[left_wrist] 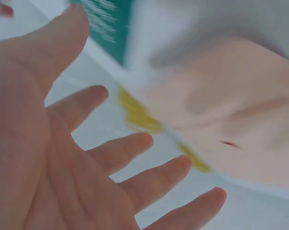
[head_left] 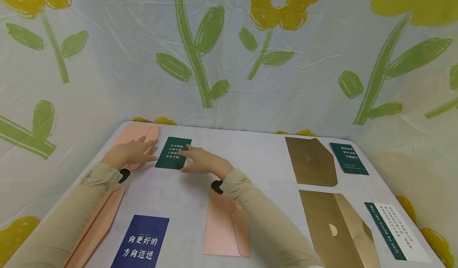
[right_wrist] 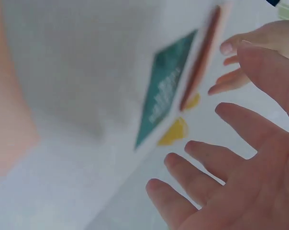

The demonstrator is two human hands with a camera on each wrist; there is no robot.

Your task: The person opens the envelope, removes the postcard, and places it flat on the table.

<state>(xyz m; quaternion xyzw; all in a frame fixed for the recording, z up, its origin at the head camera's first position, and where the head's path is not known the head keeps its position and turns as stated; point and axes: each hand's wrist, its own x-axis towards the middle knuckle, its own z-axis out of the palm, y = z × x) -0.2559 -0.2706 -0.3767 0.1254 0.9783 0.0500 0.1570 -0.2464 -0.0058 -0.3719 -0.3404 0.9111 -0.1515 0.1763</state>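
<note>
A dark green card with white lettering lies towards the back left of the table. My right hand hovers at its right edge, fingers spread, overlapping the card in the head view. On the card's other side, my left hand is held with its fingers extended over a pink envelope, part of which it covers. Both wrist views show an uncurled hand with nothing in it; the green card and the pink envelope appear blurred there. Whether any fingertip touches the card or the envelope, I cannot tell.
Another pink envelope lies under my left forearm, and one beside my right forearm. A blue card is at the front. On the right are gold envelopes, a green card and a green-and-white card.
</note>
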